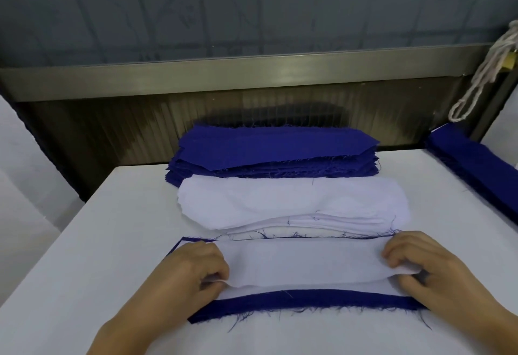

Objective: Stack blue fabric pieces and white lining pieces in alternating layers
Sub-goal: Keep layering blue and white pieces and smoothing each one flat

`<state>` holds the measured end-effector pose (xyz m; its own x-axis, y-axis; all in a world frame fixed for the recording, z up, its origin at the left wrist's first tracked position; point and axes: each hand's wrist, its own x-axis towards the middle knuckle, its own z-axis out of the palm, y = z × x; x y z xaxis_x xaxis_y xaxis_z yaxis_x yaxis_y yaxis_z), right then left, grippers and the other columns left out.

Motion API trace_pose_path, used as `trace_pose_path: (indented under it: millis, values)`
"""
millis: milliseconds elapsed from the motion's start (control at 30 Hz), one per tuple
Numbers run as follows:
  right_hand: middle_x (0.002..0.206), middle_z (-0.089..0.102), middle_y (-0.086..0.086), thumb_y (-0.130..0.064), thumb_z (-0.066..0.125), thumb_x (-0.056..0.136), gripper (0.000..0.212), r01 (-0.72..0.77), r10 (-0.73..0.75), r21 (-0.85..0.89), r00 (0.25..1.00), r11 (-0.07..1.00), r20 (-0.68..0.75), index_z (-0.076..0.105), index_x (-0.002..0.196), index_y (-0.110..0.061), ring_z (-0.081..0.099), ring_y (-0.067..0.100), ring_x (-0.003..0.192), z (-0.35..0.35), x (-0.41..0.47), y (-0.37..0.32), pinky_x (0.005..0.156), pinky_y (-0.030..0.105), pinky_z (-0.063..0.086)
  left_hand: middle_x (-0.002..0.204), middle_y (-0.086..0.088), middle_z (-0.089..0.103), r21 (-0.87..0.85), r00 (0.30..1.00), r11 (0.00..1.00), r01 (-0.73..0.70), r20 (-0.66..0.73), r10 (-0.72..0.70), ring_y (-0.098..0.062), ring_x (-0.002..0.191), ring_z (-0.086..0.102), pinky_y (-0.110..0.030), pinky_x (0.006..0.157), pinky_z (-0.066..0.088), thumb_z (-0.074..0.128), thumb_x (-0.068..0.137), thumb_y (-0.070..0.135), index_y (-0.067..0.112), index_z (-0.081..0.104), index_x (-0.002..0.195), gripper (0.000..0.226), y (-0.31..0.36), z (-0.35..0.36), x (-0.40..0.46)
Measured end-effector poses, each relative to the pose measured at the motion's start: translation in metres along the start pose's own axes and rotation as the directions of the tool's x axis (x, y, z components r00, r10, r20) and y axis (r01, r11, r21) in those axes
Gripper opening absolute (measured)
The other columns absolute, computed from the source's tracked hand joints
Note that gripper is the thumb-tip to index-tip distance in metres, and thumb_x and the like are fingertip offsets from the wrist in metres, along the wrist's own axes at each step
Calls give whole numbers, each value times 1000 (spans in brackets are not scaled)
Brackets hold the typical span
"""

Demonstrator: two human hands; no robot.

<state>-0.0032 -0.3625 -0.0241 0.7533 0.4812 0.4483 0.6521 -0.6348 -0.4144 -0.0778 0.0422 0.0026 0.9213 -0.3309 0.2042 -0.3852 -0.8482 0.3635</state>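
Note:
A white lining piece point(305, 262) lies across a blue fabric piece point(308, 302) at the near side of the table. Blue shows along the near edge and at the far left corner. My left hand point(193, 267) pinches the lining's left end and my right hand point(429, 265) pinches its right end, both ends slightly lifted. Behind them sits a stack of white lining pieces point(291, 203). Farther back lies a stack of blue fabric pieces point(274, 148) with frayed edges.
The work surface is a white table point(98, 242). Another pile of blue fabric point(476, 169) lies along its right edge. A metal wall panel point(224, 79) runs behind the table, and a white cord point(482, 74) hangs at the upper right.

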Motion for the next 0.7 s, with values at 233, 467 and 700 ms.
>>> trace_pose_path:
  millis: [233, 467, 700]
  values:
    - [96, 60, -19, 3, 61, 55, 32, 41, -41, -19, 999, 999, 24, 60, 75, -22, 58, 10, 99, 0, -1, 2, 83, 18, 42, 74, 21, 53, 1, 1000, 1000, 12, -15, -12, -1, 69, 50, -15, 62, 41, 64, 66, 11, 30, 57, 69, 21, 0, 1, -1]
    - [95, 59, -20, -5, 68, 59, 25, 32, -30, -15, 992, 999, 120, 60, 72, -25, 56, 7, 95, -7, 1, -3, 72, 5, 37, 77, 21, 54, -15, 999, 999, 34, -15, -35, 0, 72, 51, -16, 65, 43, 66, 67, 11, 31, 56, 71, 22, -1, 3, -1]
    - [95, 58, -18, -43, 57, 83, 14, 52, -45, -83, 996, 995, 82, 57, 83, -28, 56, 7, 90, -15, 0, -8, 81, 19, 38, 98, 27, 45, -21, 991, 991, 133, -16, -134, -2, 96, 44, -18, 80, 40, 55, 61, 19, 41, 41, 84, 35, -8, 3, -3]
